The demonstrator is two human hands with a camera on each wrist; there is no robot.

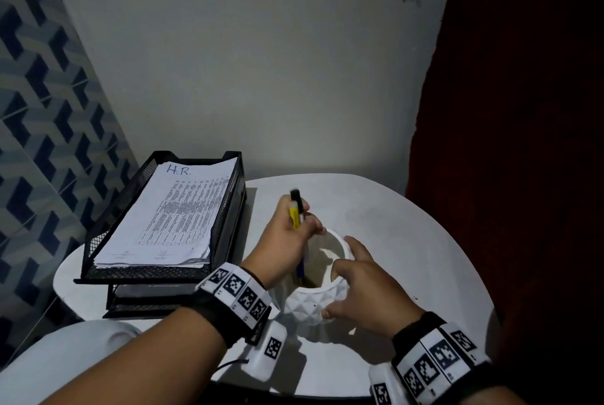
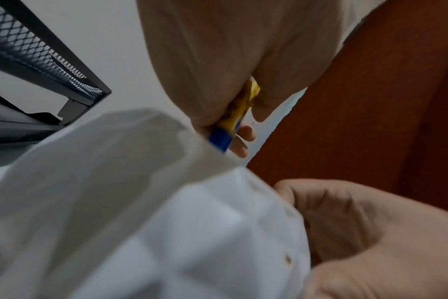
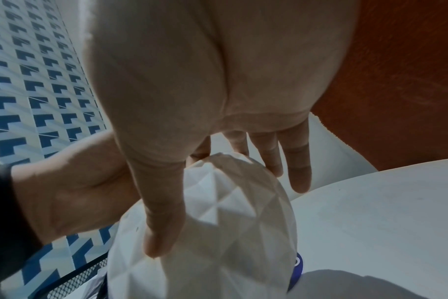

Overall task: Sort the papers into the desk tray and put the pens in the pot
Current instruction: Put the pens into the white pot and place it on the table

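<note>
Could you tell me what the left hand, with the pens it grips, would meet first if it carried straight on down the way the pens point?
Most likely the inside of the white pot: the left hand holds the pens tips-down into its mouth, though depth is unclear.

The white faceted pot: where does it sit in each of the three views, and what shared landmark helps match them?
Head view: white faceted pot sits low, right of centre, between the two hands.
Left wrist view: it fills the lower left, blurred and very close.
Right wrist view: it is bottom centre, under the right hand.
Shared landmark: the black mesh desk tray, at upper left in the left wrist view and bottom left in the right wrist view.
</note>
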